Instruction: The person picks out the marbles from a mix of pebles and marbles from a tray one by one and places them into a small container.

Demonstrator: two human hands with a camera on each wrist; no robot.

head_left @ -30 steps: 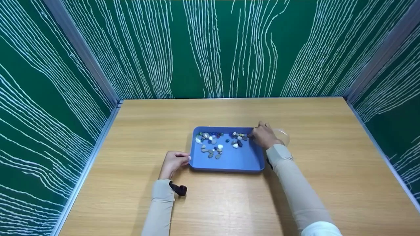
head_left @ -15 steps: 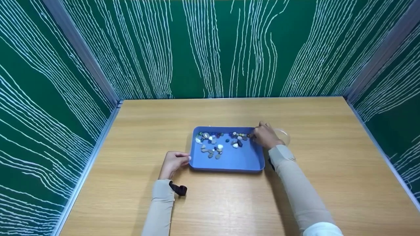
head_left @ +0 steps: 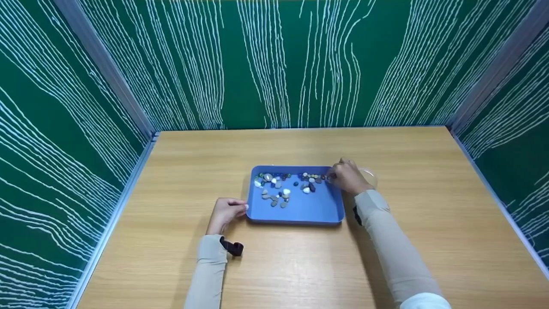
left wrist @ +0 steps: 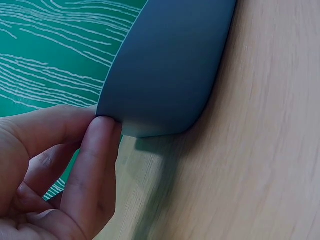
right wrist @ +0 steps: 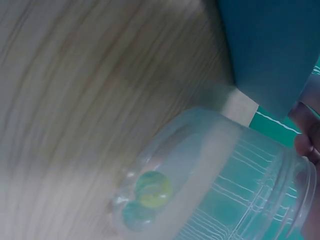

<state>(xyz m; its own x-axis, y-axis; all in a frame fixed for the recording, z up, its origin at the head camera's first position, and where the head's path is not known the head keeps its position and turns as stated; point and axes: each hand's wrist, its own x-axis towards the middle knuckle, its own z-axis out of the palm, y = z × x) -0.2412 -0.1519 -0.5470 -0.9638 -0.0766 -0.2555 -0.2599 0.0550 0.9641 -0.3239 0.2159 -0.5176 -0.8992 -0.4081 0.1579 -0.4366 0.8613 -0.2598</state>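
Note:
A blue tray holds small pebbles, white stones and coloured beads, mostly along its back and left. My left hand pinches the tray's left wall near the front corner; in the left wrist view the thumb and fingers of the left hand meet on the tray's rim. My right hand bends over the tray's back right corner, its fingertips low beside the beads; whether they hold anything is hidden. Beside it stands a clear jar; in the right wrist view the jar has greenish marbles inside.
The tray and jar stand on a wooden table. Green panels with white wavy lines rise behind the table and along both sides, joined by grey corner posts.
My right hand has shifted slightly to the right at the tray's corner, and its fingers lie a little differently. The left hand keeps its pinch on the tray.

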